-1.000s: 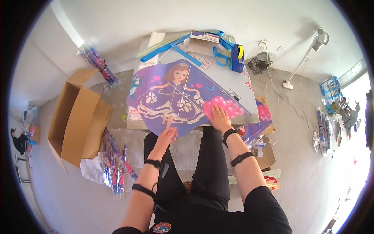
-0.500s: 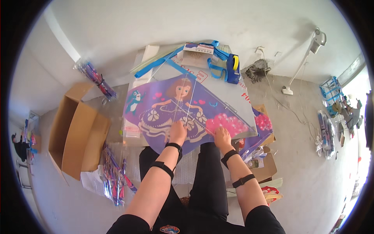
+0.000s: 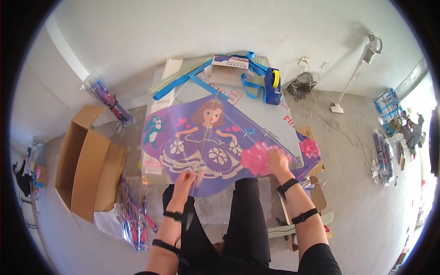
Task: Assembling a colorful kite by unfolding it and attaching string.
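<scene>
a purple kite (image 3: 206, 142) printed with a cartoon girl in a wide dress is lying spread flat on the low table (image 3: 279, 119), directly in front of the person's knees. the left hand (image 3: 184, 178) is resting at the kite's near bottom edge, fingers curled down onto the point where the thin white sticks are meeting; whether it is actually pinching the edge is too small to tell. the right hand (image 3: 276, 159) is lying well apart from it on the pink flower patch toward the kite's right corner, fingers spread and pressing flat, a little blurred.

behind the kite, at the far end of the table, a blue tape dispenser (image 3: 272, 80) is sitting beside a tangle of blue straps (image 3: 183, 82) and a flat packet with a printed card top (image 3: 229, 68). a second purple kite (image 3: 309, 149) is poking out from under the table's right side. on the floor to the left, an open cardboard box (image 3: 87, 160) is standing, with bundles of wrapped kites (image 3: 133, 211) lying near it and another bundle (image 3: 105, 98) leaning by the wall. a sheet of bubble wrap (image 3: 215, 206) is lying under the person's legs. to the right, a white floor lamp (image 3: 357, 68) is leaning against the wall.
</scene>
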Motion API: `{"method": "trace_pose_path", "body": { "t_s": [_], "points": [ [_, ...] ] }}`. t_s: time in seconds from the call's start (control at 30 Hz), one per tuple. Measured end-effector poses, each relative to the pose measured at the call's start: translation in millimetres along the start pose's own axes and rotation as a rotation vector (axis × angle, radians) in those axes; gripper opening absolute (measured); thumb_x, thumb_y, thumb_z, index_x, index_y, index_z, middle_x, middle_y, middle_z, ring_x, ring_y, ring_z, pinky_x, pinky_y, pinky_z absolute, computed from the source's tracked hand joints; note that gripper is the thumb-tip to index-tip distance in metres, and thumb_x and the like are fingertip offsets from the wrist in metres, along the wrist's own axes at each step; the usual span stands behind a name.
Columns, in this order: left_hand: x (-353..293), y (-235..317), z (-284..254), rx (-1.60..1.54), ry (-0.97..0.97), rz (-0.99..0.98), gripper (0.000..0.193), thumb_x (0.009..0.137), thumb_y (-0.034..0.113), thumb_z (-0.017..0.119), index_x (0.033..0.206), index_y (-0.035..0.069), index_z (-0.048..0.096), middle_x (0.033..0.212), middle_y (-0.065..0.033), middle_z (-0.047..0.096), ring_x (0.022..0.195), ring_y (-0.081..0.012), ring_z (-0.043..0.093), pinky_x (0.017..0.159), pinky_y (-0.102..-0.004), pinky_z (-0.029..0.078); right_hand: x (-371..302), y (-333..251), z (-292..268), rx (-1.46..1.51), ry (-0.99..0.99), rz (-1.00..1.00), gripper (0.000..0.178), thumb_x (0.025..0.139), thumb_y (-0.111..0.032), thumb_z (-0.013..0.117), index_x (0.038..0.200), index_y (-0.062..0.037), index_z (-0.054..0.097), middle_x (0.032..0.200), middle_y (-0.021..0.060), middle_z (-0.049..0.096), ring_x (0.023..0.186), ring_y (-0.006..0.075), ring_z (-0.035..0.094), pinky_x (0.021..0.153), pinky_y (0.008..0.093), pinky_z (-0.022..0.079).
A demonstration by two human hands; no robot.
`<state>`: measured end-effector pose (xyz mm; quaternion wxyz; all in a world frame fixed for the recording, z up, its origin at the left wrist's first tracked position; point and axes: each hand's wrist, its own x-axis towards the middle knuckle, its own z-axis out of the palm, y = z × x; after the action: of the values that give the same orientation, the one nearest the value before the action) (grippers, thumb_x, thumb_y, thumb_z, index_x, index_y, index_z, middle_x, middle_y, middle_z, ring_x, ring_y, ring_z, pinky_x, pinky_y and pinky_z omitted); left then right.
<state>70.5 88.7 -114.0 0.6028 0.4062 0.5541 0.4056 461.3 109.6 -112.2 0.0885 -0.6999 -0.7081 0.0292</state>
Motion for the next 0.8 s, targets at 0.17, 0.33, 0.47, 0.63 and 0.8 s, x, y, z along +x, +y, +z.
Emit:
{"method": "trace_pose_path", "body": {
  "t_s": [0.17,0.33,0.47,0.63,0.8],
  "points": [
    [-37.5,-10.3,-29.6,-0.704,-0.168,-0.176,0.011,0.091,0.016,0.061,0.085,0.011,0.052,0.077,0.0021,0.049,0.071,-0.0099,0.046,0.065,-0.0235,0.037,100.4,18.3,-35.8,-0.090,0.318,-0.056,0.014,0.080,-0.010,0.057,0.094,-0.0086,0.056,0.096,0.0105,0.058,0.095,0.0303,0.057,0.078,0.0419,0.048],
    [-42.8,-17.8,-45.1,-0.901,-0.322,-0.159,0.014,0.089,0.017,0.063,0.084,0.012,0.052,0.078,0.0028,0.046,0.073,-0.0105,0.045,0.066,-0.0244,0.038,148.7,19.5,-56.6,-0.028,0.397,-0.007,0.022,0.077,-0.014,0.066,0.096,-0.0069,0.056,0.097,0.0118,0.058,0.097,0.0319,0.056,0.082,0.0421,0.045],
    [-38.5,-20.4,-41.8,-0.986,-0.329,-0.181,0.014,0.089,0.016,0.064,0.085,0.011,0.052,0.078,0.0024,0.046,0.074,-0.0111,0.045,0.067,-0.0254,0.041,95.9,73.4,-7.8,0.148,0.131,0.233,0.033,0.075,-0.026,0.071,0.097,-0.0046,0.059,0.103,0.0169,0.059,0.102,0.0350,0.055,0.086,0.0435,0.045],
    [-37.5,-25.4,-46.1,-1.036,-0.411,-0.202,0.013,0.090,0.016,0.063,0.086,0.010,0.052,0.078,0.0019,0.047,0.075,-0.0116,0.047,0.069,-0.0257,0.043,8.3,106.5,-2.8,-0.008,-0.038,0.560,0.060,0.066,-0.039,0.078,0.110,-0.0042,0.056,0.115,0.0166,0.055,0.114,0.0336,0.051,0.093,0.0428,0.044],
    [-33.1,-27.3,-46.3,-1.060,-0.442,-0.183,0.014,0.090,0.018,0.063,0.085,0.011,0.052,0.078,0.0023,0.047,0.075,-0.0110,0.048,0.070,-0.0262,0.043,-17.1,127.4,-17.4,0.107,-0.165,0.566,0.058,0.064,-0.040,0.079,0.104,-0.0043,0.059,0.103,0.0159,0.063,0.102,0.0322,0.059,0.085,0.0412,0.048]
  ]
}}
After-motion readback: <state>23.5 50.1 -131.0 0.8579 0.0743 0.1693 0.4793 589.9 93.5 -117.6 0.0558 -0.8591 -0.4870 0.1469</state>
